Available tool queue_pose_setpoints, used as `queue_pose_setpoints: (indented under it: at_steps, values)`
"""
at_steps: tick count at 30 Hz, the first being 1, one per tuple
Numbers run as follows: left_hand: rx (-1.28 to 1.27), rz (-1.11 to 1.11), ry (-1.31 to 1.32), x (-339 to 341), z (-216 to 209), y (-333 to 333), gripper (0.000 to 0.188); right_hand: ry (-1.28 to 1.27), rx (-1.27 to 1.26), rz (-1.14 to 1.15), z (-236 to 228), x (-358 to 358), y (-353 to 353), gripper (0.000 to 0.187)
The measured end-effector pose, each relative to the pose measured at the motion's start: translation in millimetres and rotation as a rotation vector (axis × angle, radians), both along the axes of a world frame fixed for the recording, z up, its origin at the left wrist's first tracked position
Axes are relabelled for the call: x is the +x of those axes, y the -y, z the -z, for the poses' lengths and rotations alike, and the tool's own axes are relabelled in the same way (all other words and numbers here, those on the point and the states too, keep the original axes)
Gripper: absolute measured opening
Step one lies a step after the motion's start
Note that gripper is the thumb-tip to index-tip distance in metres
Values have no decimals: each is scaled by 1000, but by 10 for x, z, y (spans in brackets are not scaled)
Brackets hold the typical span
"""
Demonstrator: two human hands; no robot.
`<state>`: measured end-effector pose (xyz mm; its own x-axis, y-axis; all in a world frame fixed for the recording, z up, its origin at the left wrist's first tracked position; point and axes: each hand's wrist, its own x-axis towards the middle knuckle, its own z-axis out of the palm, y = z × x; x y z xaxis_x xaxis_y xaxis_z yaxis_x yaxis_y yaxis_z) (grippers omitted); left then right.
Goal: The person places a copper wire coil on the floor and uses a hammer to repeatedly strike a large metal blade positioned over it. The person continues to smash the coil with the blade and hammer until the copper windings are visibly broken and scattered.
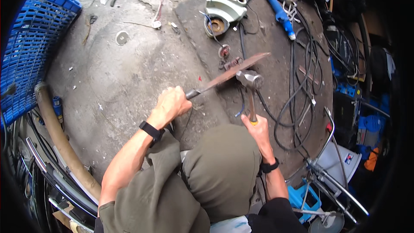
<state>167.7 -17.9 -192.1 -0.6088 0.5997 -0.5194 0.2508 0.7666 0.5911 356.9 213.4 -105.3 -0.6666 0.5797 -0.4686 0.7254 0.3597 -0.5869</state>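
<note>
My left hand (171, 104) is wrapped round the dark handle of a machete (230, 74), whose long rusty blade points up and to the right. In my right hand (258, 134) is a hammer (250, 80) with a grey metal head, held upright by its handle. The hammer's head is at the blade's near edge; whether they touch I cannot tell. Just beyond the blade, partly hidden by it, lies a dark reddish part with wires (231, 64). A pale machine housing (224, 11) with a round rusty opening sits farther off.
Black cables (293, 99) loop over the floor at the right, below blue connectors (278, 13). A blue plastic crate (34, 39) stands at the far left, with a thick tan tube (64, 140) below it. Tools and metal tubing (332, 181) crowd the right side.
</note>
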Motion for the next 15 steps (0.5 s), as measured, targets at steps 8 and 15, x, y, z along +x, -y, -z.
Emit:
queue_pose_setpoints:
  at_steps: [8, 15]
  values:
    - [-26, -15, -11, 1, -13, -36, 23, -78, -79, 249, -692, 173, -140, 37]
    - [-2, -62, -25, 50, 28, 47, 23, -848, -125, 180, -1381, -325, -216, 25]
